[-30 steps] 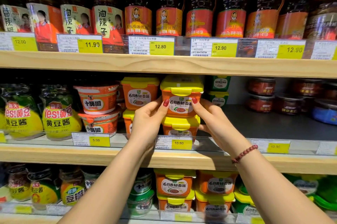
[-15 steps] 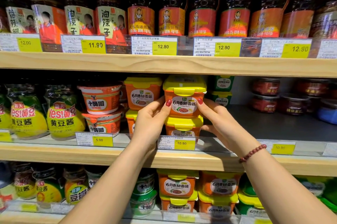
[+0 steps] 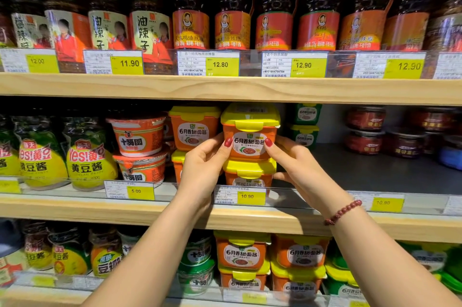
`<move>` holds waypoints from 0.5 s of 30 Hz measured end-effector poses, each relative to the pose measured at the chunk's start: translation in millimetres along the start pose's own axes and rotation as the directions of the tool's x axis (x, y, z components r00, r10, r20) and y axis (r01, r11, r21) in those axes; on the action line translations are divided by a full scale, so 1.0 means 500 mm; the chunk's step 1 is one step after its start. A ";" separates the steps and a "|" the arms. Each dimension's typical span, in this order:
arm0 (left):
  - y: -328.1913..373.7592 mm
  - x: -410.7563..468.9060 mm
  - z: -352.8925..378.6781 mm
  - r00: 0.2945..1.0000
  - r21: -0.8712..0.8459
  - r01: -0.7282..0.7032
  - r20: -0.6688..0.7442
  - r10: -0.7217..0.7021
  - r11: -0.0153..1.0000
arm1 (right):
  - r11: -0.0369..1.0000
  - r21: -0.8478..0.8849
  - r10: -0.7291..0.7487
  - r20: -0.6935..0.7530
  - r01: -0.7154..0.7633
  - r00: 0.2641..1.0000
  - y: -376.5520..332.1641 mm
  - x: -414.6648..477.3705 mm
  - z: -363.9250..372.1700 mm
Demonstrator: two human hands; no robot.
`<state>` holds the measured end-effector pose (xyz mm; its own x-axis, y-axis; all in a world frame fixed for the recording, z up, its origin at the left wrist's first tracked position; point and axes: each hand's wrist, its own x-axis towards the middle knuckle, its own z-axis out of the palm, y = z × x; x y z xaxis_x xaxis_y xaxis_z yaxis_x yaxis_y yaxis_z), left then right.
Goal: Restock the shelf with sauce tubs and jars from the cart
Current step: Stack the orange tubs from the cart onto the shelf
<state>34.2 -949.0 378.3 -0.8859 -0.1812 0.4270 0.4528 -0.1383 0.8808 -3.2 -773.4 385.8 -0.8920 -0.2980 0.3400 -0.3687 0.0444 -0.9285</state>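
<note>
Top tub (image 3: 250, 136): orange with a yellow lid, it sat on a second tub (image 3: 248, 173) of the same kind, at the front of the middle shelf (image 3: 375, 171).
Left hand (image 3: 202, 164): it gripped the top tub's left side, thumb pressed on the front label beside the fingers (image 3: 212, 146), which curled round the tub's edge.
Right hand (image 3: 297, 164): it gripped the top tub's right side, thumb on the front label and the other fingers wrapped behind, mostly hidden.
Bracelet (image 3: 343, 211): dark red beads ringed the right wrist.
Neighbouring stack (image 3: 193, 129): two more orange tubs stood just left of the held one, set a little further back.
Green tubs (image 3: 305, 126): two were stacked behind the right hand, near the back wall.
Red cups (image 3: 137, 136): two were stacked left of the orange tubs.
Yellow-green jars (image 3: 90, 156): they lined the left end of the middle shelf.
Dark red tubs (image 3: 365, 129): they were stacked at the far right, well apart from the hands.
Price tag (image 3: 240, 196): it read 10.90, directly below the two-tub stack.
Top shelf jars (image 3: 232, 14): a row of red-lidded chilli jars stood above.
Bottom shelf tubs (image 3: 241, 254): more orange tubs were stacked between the forearms.
</note>
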 end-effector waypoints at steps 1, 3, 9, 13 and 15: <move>-0.001 -0.003 -0.002 1.000 0.018 -0.004 -0.006 0.004 1.000 | 1.000 -0.013 -0.005 -0.010 0.005 1.000 0.001 -0.001 -0.001; -0.003 -0.008 -0.004 0.999 0.045 -0.008 -0.031 0.009 0.999 | 0.999 -0.031 -0.015 -0.032 0.014 0.999 0.005 -0.004 -0.004; -0.005 -0.023 -0.006 0.992 0.094 -0.012 -0.125 0.024 0.996 | 0.991 -0.114 -0.087 -0.087 0.077 0.992 0.012 -0.020 -0.009; -0.004 -0.033 -0.003 0.990 0.132 -0.025 -0.135 0.043 0.991 | 0.985 -0.149 -0.106 -0.111 0.089 0.988 0.018 -0.028 -0.015; -0.005 -0.037 -0.002 0.988 0.144 -0.032 -0.145 0.053 0.989 | 0.982 -0.160 -0.123 -0.117 0.104 0.986 0.023 -0.030 -0.020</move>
<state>49.5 -946.4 368.0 -0.8368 -0.3276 0.4387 0.4614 0.0096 0.8871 3.5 -758.8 371.4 -0.8642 -0.1881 0.4667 -0.4963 0.1653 -0.8523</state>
